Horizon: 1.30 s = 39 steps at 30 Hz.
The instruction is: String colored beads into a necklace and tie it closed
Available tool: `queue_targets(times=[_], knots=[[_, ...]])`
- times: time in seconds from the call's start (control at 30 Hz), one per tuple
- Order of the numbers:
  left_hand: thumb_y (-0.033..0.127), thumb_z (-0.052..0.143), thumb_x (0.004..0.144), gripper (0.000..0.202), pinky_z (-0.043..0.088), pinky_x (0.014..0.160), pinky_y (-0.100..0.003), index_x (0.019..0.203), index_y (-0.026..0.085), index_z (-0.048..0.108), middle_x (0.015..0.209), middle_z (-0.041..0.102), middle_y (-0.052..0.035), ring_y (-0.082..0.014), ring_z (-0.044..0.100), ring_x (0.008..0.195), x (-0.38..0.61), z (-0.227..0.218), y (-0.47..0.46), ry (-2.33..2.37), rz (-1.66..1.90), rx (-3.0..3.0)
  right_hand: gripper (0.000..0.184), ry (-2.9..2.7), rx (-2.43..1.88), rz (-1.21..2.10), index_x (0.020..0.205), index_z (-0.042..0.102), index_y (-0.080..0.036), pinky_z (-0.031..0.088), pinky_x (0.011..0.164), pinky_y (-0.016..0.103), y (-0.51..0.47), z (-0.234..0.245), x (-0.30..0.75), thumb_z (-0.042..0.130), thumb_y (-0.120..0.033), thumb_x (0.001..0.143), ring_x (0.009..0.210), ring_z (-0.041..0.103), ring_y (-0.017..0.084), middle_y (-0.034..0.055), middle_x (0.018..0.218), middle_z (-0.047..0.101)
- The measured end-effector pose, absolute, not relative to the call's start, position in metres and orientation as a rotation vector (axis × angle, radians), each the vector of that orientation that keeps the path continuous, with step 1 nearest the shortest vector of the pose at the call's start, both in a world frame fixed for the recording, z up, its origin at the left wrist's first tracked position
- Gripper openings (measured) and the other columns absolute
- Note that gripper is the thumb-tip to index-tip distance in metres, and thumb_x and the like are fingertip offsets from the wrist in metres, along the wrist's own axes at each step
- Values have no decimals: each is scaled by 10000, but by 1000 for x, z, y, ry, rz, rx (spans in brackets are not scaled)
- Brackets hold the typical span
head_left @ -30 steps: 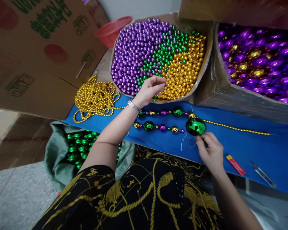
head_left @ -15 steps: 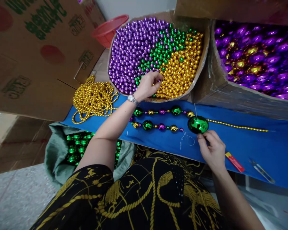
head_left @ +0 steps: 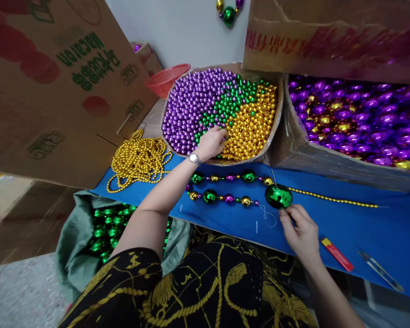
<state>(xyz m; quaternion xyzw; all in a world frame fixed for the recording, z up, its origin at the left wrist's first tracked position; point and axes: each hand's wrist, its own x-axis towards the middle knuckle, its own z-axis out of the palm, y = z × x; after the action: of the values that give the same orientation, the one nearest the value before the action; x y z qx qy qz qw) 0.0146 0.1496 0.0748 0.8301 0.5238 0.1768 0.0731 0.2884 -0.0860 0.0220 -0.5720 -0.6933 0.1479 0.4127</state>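
Note:
My left hand point(head_left: 212, 142) reaches into a cardboard box point(head_left: 273, 141) of small purple, green and gold beads, its fingers pinched among the green and gold ones. What it pinches is hidden. My right hand point(head_left: 300, 230) grips a large green ball point(head_left: 279, 196) with a needle sticking up from it, resting on the blue cloth point(head_left: 328, 223). A part-strung strand point(head_left: 225, 187) of green, gold and purple beads lies in two rows left of the ball. A thin gold bead string point(head_left: 335, 199) runs off to the right.
A pile of gold bead strings point(head_left: 138, 159) lies at the cloth's left end. A box of large purple and gold balls point(head_left: 355, 118) stands at right. A grey-green sack of green balls point(head_left: 105, 228) sits below left. A red lighter point(head_left: 337, 254) and snips point(head_left: 379, 269) lie right.
The view has tilted upward. My left hand has dug deeper into the small beads, its fingers curling in. My right hand keeps its hold on the green ball.

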Motion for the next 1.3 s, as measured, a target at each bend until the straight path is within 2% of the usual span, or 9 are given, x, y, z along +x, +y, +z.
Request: queue_targets(times=[0.13, 0.33, 0.4, 0.5, 0.6, 0.7, 0.93, 1.3], knots=[[93, 465, 864, 265, 419, 806, -395, 989, 147, 692, 1110, 617, -176, -309, 513, 1057, 25, 70, 154, 1649, 309, 2696, 103, -1741, -1430, 357, 840, 605, -207, 458, 650, 246, -84, 23, 287, 563, -237, 929, 715, 606, 127, 14, 816, 614], [57, 432, 865, 275, 379, 868, -464, 817, 146, 687, 975, 661, -184, -341, 509, 1093, 50, 55, 175, 1474, 239, 2743, 141, -1743, -1422, 380, 824, 607, -205, 462, 639, 247, -82, 28, 280, 545, -253, 941, 698, 609, 131, 20, 798, 620], [62, 490, 835, 207, 387, 889, -462, 787, 141, 674, 947, 665, -171, -318, 539, 1065, 54, 56, 175, 1440, 413, 2600, 155, -1738, -1433, 384, 818, 608, -206, 463, 635, 247, -83, 28, 279, 538, -259, 945, 698, 609, 133, 23, 799, 622], [134, 588, 817, 94, 463, 857, -387, 864, 153, 668, 934, 676, -109, -225, 612, 944, 59, 68, 155, 1237, 779, 2078, 156, -1731, -1448, 378, 818, 612, -208, 467, 641, 250, -84, 27, 279, 537, -260, 945, 708, 613, 134, 23, 802, 626], [269, 632, 849, 162, 532, 785, -305, 982, 179, 655, 944, 686, -55, -141, 663, 826, 66, 85, 118, 895, 952, 1364, 140, -1734, -1440, 369, 836, 621, -209, 475, 655, 251, -83, 28, 278, 539, -247, 943, 710, 617, 131, 20, 803, 629], [295, 687, 825, 193, 561, 749, -267, 982, 187, 661, 921, 701, -38, -122, 692, 793, 74, 96, 85, 702, 930, 939, 122, -1741, -1425, 348, 858, 630, -209, 483, 666, 245, -81, 31, 277, 544, -232, 942, 707, 620, 125, 18, 806, 633], [300, 746, 794, 199, 564, 683, -238, 925, 169, 674, 848, 718, -36, -107, 688, 713, 83, 91, 61, 713, 893, 777, 123, -1752, -1411, 298, 908, 648, -210, 492, 653, 247, -81, 34, 275, 532, -228, 946, 679, 620, 123, 24, 807, 654], [315, 784, 750, 248, 552, 673, -248, 860, 166, 619, 825, 722, -39, -112, 680, 695, 88, 91, 53, 708, 892, 729, 110, -1773, -1393, 252, 950, 653, -206, 507, 675, 242, -82, 31, 275, 542, -206, 945, 709, 634, 122, 28, 832, 662]])
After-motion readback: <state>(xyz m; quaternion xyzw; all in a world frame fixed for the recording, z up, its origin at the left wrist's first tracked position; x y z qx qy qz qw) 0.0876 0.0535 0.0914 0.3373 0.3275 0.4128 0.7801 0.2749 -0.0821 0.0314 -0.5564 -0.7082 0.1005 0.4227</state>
